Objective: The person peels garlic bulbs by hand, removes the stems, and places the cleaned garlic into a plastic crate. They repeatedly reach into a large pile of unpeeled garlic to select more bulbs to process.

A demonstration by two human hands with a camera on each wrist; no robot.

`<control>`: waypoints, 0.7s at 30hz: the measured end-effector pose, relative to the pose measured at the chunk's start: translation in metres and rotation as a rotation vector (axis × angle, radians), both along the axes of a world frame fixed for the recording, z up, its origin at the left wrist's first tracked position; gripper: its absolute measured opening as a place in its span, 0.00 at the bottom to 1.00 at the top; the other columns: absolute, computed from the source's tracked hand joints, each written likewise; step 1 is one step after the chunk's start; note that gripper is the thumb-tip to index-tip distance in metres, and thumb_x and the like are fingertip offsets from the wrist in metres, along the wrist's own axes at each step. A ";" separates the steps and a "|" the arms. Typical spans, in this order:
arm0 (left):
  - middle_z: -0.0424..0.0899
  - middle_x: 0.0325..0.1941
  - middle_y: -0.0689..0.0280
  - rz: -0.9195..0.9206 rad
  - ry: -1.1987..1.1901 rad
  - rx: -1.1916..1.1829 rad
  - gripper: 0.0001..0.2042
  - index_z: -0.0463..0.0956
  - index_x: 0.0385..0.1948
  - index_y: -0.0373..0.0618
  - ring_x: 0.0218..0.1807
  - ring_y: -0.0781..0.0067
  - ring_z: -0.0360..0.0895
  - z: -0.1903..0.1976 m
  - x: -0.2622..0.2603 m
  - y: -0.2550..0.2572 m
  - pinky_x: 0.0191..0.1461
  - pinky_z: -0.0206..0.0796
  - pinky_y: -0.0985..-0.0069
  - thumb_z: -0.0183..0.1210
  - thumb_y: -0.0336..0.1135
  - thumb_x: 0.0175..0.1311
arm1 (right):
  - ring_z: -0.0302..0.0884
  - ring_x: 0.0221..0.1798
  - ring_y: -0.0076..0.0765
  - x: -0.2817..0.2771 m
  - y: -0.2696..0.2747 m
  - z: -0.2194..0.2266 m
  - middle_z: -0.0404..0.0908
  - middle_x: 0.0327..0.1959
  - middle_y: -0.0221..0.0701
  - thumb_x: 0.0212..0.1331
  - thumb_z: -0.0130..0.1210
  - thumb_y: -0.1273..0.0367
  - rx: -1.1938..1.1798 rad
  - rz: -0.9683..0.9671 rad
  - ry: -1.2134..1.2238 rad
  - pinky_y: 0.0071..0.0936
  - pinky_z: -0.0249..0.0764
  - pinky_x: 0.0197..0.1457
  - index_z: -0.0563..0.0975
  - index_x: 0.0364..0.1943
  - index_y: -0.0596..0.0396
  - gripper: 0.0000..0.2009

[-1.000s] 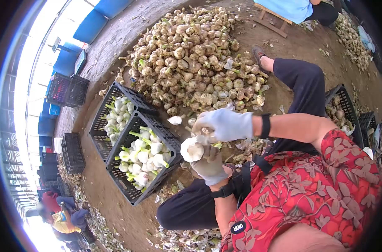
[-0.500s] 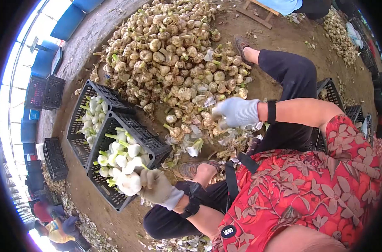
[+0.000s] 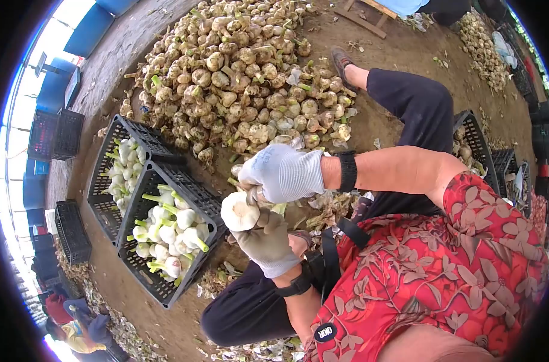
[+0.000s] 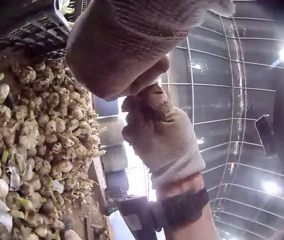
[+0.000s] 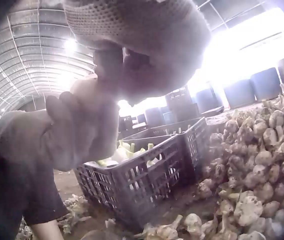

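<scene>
My gloved left hand [image 3: 265,244] grips a white garlic bulb [image 3: 240,211], its pale base facing the crates. Just above it, my gloved right hand [image 3: 283,174] has its fingers curled in against the same bulb. In the left wrist view, the right hand [image 4: 164,137] meets the large, near left hand [image 4: 127,45] at the fingertips. The right wrist view shows the left hand [image 5: 62,132] beside the near right hand [image 5: 142,45], the bulb mostly hidden between them.
A black crate [image 3: 193,289] of trimmed white garlic stands left of my hands, another crate [image 3: 99,208] behind it. A big heap of unpeeled garlic [image 3: 226,84] lies ahead. Peelings [image 3: 332,208] litter the ground by my legs. More crates [image 3: 479,151] stand at right.
Half a second ago my left hand was over the near crate with white garlic and my right hand was apart, near the heap's edge. Both hands have come together again at the bulb.
</scene>
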State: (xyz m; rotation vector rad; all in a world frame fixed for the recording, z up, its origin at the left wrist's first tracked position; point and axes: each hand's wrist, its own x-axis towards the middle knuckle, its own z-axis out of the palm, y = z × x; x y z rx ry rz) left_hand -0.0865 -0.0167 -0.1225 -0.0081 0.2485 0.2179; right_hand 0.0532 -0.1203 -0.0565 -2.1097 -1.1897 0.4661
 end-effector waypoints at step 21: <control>0.80 0.45 0.62 0.666 0.533 0.794 0.19 0.70 0.57 0.43 0.34 0.75 0.74 0.037 0.000 0.036 0.35 0.66 0.79 0.47 0.45 0.72 | 0.80 0.31 0.54 -0.047 -0.060 -0.277 0.80 0.26 0.42 0.41 0.64 0.62 -0.458 0.454 -0.190 0.43 0.73 0.31 0.73 0.49 0.54 0.27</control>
